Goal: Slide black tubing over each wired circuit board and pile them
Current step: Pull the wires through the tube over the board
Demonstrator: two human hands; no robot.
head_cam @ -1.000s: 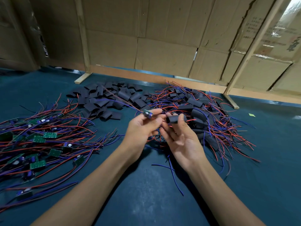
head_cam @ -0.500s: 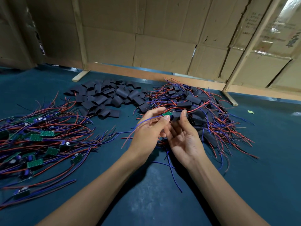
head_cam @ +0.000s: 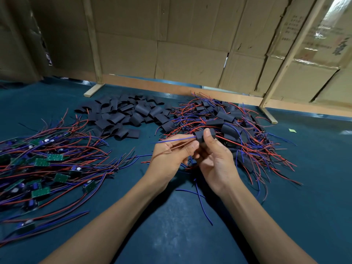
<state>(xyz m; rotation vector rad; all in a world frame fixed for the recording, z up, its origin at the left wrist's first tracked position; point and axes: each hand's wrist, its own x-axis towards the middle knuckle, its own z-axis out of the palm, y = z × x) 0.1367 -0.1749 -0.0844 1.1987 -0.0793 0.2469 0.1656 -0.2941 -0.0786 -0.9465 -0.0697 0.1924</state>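
My right hand (head_cam: 215,161) pinches a short piece of black tubing (head_cam: 200,135) between thumb and fingers. The circuit board is hidden inside it. My left hand (head_cam: 171,155) grips the red and blue wires (head_cam: 177,140) that come out of the tubing's left end. Both hands hover over the teal table (head_cam: 171,216), just in front of the pile of sleeved boards (head_cam: 228,128) with tangled wires. A heap of loose black tubing pieces (head_cam: 129,117) lies at the back centre. Bare green boards with wires (head_cam: 47,164) are spread on the left.
A cardboard wall on wooden posts (head_cam: 171,54) closes off the back of the table. Loose blue wires (head_cam: 202,199) lie between my forearms. A small green scrap (head_cam: 292,130) sits at the far right.
The green board, visible at my fingertips half a second ago, has gone inside the black tubing. My left hand has shifted from the board to its wires.
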